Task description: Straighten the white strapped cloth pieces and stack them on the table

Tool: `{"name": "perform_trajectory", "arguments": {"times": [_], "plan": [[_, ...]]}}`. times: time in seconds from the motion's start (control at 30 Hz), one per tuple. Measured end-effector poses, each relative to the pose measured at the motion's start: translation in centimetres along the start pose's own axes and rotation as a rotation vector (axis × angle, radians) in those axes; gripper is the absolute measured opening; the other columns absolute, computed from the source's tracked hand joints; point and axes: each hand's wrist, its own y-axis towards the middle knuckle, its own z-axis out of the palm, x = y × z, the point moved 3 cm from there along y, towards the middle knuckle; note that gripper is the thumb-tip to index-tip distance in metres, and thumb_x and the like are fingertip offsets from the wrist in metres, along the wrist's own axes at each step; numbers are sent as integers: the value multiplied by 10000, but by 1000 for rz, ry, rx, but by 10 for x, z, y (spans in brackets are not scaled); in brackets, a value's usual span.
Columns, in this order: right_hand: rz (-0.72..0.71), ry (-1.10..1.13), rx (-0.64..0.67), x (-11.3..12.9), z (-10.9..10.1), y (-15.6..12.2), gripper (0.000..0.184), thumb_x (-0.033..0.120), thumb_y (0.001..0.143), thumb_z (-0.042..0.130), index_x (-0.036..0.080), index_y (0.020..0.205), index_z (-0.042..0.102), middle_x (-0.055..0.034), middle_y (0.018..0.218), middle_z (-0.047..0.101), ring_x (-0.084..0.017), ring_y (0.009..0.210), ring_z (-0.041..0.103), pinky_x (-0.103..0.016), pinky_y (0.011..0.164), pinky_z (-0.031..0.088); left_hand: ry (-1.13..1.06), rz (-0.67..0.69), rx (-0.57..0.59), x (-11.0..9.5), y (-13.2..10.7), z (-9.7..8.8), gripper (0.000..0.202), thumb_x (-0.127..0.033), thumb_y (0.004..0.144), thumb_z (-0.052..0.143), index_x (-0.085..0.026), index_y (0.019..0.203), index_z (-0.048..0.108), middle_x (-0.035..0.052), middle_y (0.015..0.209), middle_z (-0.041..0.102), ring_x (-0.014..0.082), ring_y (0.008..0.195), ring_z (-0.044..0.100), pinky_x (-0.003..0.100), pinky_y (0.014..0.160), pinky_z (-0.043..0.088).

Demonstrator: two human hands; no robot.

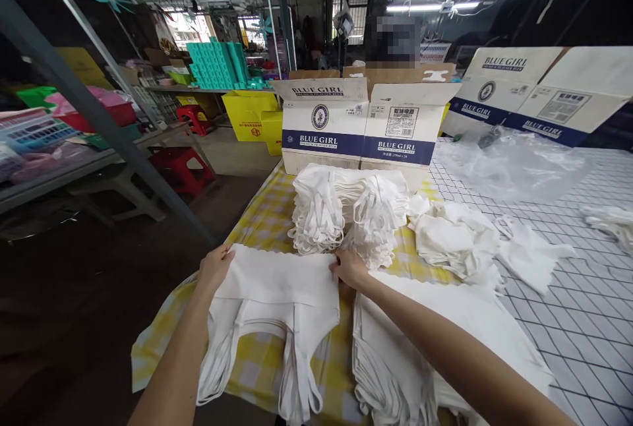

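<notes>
A small stack of white strapped garments, like camisole tops [284, 281], lies in front of me with the straps toward me. My left hand [216, 266] pinches its far left corner. At the far right corner, the fingers of my right hand [350, 270] are closed on the same top. Just beyond stands a tall pile of folded white tops [351, 208], its strap loops hanging down the near side. Under my right forearm spreads another stack of white tops [459, 320], partly hidden by the arm.
Crumpled white pieces [455, 235] lie on the right, near clear plastic sheeting [519, 159]. An open beer carton [366, 129] stands behind the piles, with another carton [539, 93] at right. The yellow checked cloth [267, 218] ends at the left edge. Red stools [182, 169] stand beyond.
</notes>
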Motion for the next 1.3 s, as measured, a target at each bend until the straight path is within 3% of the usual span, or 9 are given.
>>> {"name": "perform_trajectory", "arguments": {"times": [0.17,0.27,0.43,0.57,0.73,0.87,0.93,1.07,1.3], "plan": [[7,-22,-37,5,-6,-11,285,251,798,553,104,1031,624,-186,964,661,-286,890,619,-317,692,412,49,-1,-51,-2,-1,2,326,-315,794,490,-165,1071,573,85,840,695,261,845,634,354,776,441],[-64,4,-45,-5,-26,-32,322,246,809,546,152,1115,578,-119,910,671,-231,843,621,-288,692,406,72,8,-158,-12,-14,-7,442,-305,806,472,-134,1214,479,116,972,665,270,935,607,381,860,422],[-215,296,-92,-63,-82,-91,253,314,847,496,231,1078,556,12,728,629,-135,635,560,-240,606,390,-74,146,-261,-67,-73,-5,403,-353,816,467,-198,1185,511,49,957,643,194,812,610,300,760,467],[-4,298,-203,-134,-113,-148,180,334,850,468,220,918,590,18,665,584,-130,587,513,-245,575,377,-186,261,-4,-139,-150,30,322,-418,817,494,-243,1076,572,-18,804,632,137,640,561,241,641,441],[194,252,-255,-195,-114,-208,189,352,851,459,218,867,592,-2,690,593,-150,625,524,-262,595,388,-216,471,475,-226,-244,90,306,-476,855,437,-250,975,604,-37,585,510,130,538,518,235,577,418],[250,190,-262,-203,-97,-228,195,356,840,498,213,953,567,-16,766,586,-161,660,540,-267,619,404,36,659,521,-271,-284,123,404,-445,851,451,-231,1183,535,49,880,606,188,710,608,278,608,434],[254,104,-265,-198,-90,-230,237,336,819,540,213,1022,547,-38,874,581,-169,709,550,-268,636,406,197,717,513,-284,-293,132,451,-417,854,449,-210,1252,491,99,1019,585,210,742,625,285,575,427],[259,-58,-227,-190,-83,-229,273,228,836,502,197,1107,503,-69,990,545,-176,753,561,-262,619,385,358,720,539,-293,-296,136,416,-312,870,403,-193,1261,479,121,1003,580,217,721,633,288,556,419],[195,-258,-156,-193,-86,-228,333,-10,795,383,178,1016,549,-63,918,549,-155,671,530,-263,542,309,127,634,778,-288,-281,124,376,-214,829,456,-204,1203,485,99,990,654,233,899,636,294,711,438]]}}
